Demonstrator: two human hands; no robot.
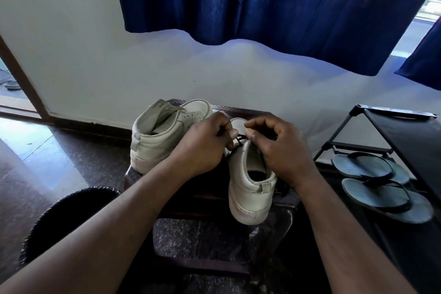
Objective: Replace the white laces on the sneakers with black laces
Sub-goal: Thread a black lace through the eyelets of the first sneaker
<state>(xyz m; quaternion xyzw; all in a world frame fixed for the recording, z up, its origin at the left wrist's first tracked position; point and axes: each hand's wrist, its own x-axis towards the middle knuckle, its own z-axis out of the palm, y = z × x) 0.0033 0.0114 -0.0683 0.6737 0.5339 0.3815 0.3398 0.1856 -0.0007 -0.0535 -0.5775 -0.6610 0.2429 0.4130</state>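
Grip pinching black lace (239,139), left hand (202,147), right hand (280,150), over sneaker (248,181)

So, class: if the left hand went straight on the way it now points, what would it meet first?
Probably the right hand: the left hand points across the near sneaker, its thumb almost at the right thumb over the black lace. Depth is unclear, so the sneaker's front might come first.

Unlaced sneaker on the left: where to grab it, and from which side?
Pinch the heel collar of the unlaced sneaker from above, on its near-left side. The heel faces the person, the mouth gapes open, and the left hand crowds its right side.
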